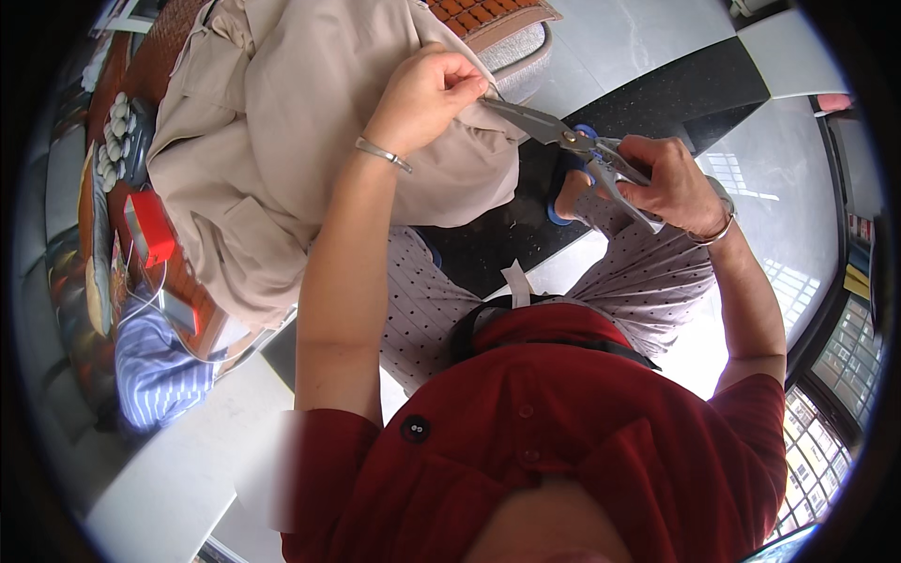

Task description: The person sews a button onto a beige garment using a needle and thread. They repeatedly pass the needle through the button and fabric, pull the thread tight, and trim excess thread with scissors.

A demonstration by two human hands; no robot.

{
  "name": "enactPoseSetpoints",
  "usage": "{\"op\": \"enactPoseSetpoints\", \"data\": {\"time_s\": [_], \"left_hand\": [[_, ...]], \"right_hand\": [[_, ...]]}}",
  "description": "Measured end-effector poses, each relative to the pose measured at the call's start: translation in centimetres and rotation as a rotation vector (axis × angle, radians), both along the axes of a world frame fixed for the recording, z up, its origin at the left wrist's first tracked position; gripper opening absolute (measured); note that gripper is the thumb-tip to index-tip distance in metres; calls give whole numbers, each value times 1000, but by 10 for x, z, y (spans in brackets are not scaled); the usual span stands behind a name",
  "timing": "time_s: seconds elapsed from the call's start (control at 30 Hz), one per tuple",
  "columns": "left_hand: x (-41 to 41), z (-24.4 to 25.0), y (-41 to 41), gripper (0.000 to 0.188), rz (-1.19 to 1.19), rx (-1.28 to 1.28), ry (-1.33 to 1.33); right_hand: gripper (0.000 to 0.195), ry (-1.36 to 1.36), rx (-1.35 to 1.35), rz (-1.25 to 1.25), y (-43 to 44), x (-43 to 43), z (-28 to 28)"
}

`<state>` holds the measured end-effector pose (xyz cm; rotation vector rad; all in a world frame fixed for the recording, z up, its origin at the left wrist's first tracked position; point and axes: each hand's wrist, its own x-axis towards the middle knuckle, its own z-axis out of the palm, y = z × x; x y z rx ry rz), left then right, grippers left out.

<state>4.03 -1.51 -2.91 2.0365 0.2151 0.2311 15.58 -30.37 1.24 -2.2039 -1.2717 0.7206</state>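
A beige cloth garment [310,105] with pocket flaps lies in broad folds before me and hangs over the front of the seat. My left hand [429,95] pinches a small bit at its right edge between thumb and forefinger; whether that is fabric or a thread is too small to tell. In my right hand [669,183] is a pair of metal scissors [538,127], gripped by the handles. The blades point left, their tips right beside my left fingertips and against the garment's edge. How far the blades are parted cannot be made out.
A woven brown seat mat [486,17] covers a grey cushion at the top. To the left are a red box [149,229], a white cable [165,281], a tray of pale rounded objects [116,141] and striped blue cloth [165,373]. Black floor stone [662,91] lies below.
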Motion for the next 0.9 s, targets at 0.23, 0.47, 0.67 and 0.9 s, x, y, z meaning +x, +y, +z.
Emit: {"op": "enactPoseSetpoints", "data": {"time_s": [0.23,0.47,0.67,0.9], "left_hand": [[-1,3,-1,15,-21,-23,64],[-1,7,-2,15,-20,-5,70],[-1,4,0,13,-20,9,60],[-6,19,0,11,-92,-225,-27]], "right_hand": [[24,30,63,-12,-2,-2,-3],[24,64,-4,-22,3,-6,3],[18,46,34,-9,-4,-5,-1],[25,24,-300,519,-21,-7,-28]]}}
